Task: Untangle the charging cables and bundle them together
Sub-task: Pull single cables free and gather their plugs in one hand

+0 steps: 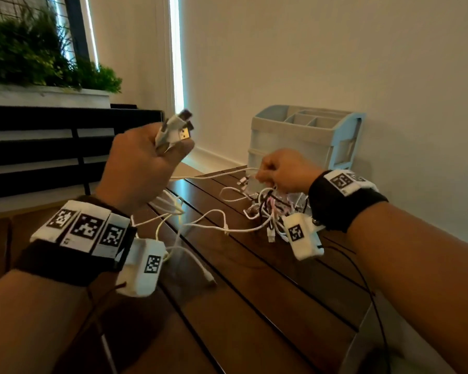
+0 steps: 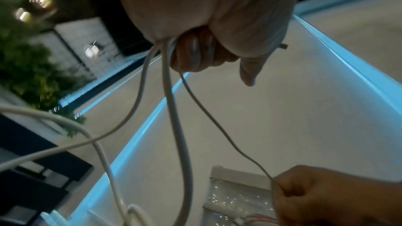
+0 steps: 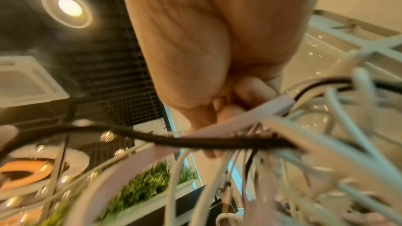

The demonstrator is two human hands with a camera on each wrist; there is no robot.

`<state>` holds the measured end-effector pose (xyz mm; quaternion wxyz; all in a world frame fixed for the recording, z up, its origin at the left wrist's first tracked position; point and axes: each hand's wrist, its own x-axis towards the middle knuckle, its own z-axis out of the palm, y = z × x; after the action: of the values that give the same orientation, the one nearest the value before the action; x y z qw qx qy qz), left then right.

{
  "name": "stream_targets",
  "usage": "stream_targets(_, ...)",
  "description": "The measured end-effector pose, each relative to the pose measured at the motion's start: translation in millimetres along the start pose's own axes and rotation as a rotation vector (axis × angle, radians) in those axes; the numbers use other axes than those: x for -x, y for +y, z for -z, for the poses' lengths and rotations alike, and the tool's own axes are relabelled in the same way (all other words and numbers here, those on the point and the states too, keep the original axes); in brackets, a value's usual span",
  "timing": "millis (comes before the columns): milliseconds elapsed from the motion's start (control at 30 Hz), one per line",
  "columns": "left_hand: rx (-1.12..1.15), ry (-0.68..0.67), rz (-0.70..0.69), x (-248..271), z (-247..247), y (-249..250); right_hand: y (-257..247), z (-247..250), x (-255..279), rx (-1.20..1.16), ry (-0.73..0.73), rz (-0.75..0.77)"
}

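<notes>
White USB plugs (image 1: 179, 128) stick up from your clenched left hand (image 1: 143, 168) — right hand (image 1: 287, 171) pinches a cable (image 1: 216, 176) above the tangle (image 1: 268, 209), by the organizer (image 1: 303, 139).

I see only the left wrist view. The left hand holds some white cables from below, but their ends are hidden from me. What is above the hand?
Observer: In the head view, several USB plugs stick out above the left hand, side by side.
Operator: One thin cable goes to the right hand. Where does it lead?
Observer: The right hand pinches that thin cable just above a tangle of cables lying on the table.
Operator: Is everything in the tangle white?
Observer: No. The right wrist view shows a black cable crossing among the white ones.
</notes>
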<state>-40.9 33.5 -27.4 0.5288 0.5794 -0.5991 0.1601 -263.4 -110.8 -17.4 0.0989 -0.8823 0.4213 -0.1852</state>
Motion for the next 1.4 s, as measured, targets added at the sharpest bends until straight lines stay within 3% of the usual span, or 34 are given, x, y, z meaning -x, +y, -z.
stream_targets(100,-0.136,0.026,-0.04,0.2,2.9,-7.4,-11.7,1.3,5.9,0.165,-0.118,0.045)
stream_targets(200,-0.056,0.03,0.023,0.2,-1.6,2.2,-22.5,-2.7,10.5,0.14,-0.084,0.046)
stream_targets(300,0.036,-0.076,0.08,4.1,-7.8,21.0,-31.1,-11.6,14.0,-0.31,-0.16,-0.064)
stream_targets(367,-0.038,-0.133,0.057,5.3,-6.9,23.3,-28.4,-10.5,14.6,-0.642,-0.12,-0.158)
stream_targets(400,-0.065,-0.137,0.056,3.8,-3.6,20.5,-23.4,-8.5,13.9,-0.702,-0.078,-0.175)
stream_targets(567,-0.116,-0.051,0.049,-11.4,22.9,4.2,-3.2,-2.3,10.6,-0.265,-0.067,-0.15)
stream_targets(633,-0.184,-0.024,-0.001,-13.2,30.9,0.7,3.4,-1.2,0.7,-0.162,0.143,-0.123)
stream_targets(700,-0.292,-0.022,-0.052,-13.8,35.5,-2.4,3.8,4.5,-4.1,-0.223,0.344,-0.102)
stream_targets(767,-0.358,-0.04,-0.061,-15.6,38.2,-7.2,-1.4,8.1,0.9,-0.267,0.226,-0.066)
stream_targets(833,-0.347,-0.05,-0.033,-16.8,39.7,-8.4,-11.4,11.2,10.7,-0.164,0.076,0.021)
stream_targets(933,-0.187,-0.053,0.019,-13.5,29.5,4.1,-28.7,16.0,17.0,0.017,0.071,0.183)
stream_targets(1033,-0.012,-0.165,0.066,-3.2,7.9,23.7,-44.5,12.6,19.4,0.09,-0.006,0.267)
stream_targets(1233,0.005,-0.466,0.018,19.9,-32.1,27.8,-51.7,7.9,26.2,-0.119,-0.008,0.374)
stream_targets(1400,-0.02,-0.482,0.037,22.9,-36.2,25.0,-44.1,0.6,25.4,-0.171,-0.128,0.344)
